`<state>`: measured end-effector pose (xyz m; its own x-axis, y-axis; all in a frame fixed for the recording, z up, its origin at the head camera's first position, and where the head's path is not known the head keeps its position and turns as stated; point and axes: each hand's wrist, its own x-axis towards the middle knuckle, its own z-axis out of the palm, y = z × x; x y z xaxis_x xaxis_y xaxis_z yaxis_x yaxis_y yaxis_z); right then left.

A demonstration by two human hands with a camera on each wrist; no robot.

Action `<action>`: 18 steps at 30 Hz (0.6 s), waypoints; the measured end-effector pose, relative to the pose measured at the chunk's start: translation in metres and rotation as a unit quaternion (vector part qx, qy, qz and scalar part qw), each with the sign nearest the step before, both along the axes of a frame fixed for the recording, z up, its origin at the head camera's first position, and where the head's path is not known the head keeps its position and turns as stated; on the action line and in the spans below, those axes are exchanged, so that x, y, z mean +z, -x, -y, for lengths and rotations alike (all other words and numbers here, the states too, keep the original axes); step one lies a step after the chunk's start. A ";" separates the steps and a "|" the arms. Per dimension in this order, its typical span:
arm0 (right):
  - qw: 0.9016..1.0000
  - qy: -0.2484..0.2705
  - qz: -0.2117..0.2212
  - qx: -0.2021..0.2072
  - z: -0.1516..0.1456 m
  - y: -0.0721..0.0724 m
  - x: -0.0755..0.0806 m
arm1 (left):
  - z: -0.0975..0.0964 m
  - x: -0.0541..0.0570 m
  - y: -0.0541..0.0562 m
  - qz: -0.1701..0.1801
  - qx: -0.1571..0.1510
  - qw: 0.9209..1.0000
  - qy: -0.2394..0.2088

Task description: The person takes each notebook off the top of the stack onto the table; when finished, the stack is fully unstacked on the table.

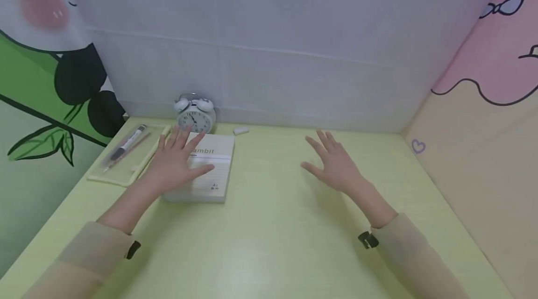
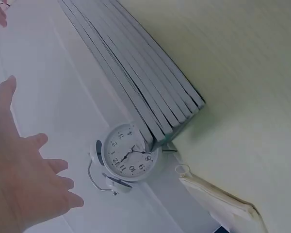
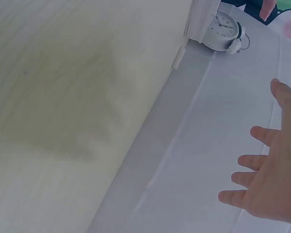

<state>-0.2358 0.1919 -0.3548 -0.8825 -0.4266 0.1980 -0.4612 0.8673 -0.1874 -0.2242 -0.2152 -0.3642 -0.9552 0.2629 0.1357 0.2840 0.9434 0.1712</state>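
My left hand (image 1: pixel 174 163) hovers with fingers spread over a stack of notebooks (image 1: pixel 216 168), overlapping its left part in the head view. In the left wrist view the several grey page edges of the stack (image 2: pixel 140 73) show side-on, below the level of the hand (image 2: pixel 26 179). Out to the right, my right hand (image 1: pixel 336 166) is held above the bare tabletop, its fingers straight and apart. Nothing lies in either palm. Just behind the stack stands a white twin-bell alarm clock (image 1: pixel 195 117), its lower edge partly covered by my left fingertips in the head view.
Left of the stack lies a clear zip pouch (image 1: pixel 113 180) with a marker pen (image 1: pixel 128 142) and a thin pencil-like stick inside. A small white eraser (image 1: pixel 241 131) rests near the back edge. White cloth (image 1: pixel 294 56) hangs behind the table (image 1: pixel 269 243); printed cloths flank it.
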 end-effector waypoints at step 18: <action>0.990 0.116 0.075 0.032 0.087 0.024 0.001 | 0.056 -0.028 0.024 0.042 -0.017 0.992 -0.115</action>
<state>-0.2603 0.1053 -0.3543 -0.8823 -0.4407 0.1653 -0.4652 0.7632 -0.4484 -0.2482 -0.2710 -0.3921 -0.9566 0.2672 0.1167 0.2914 0.8665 0.4054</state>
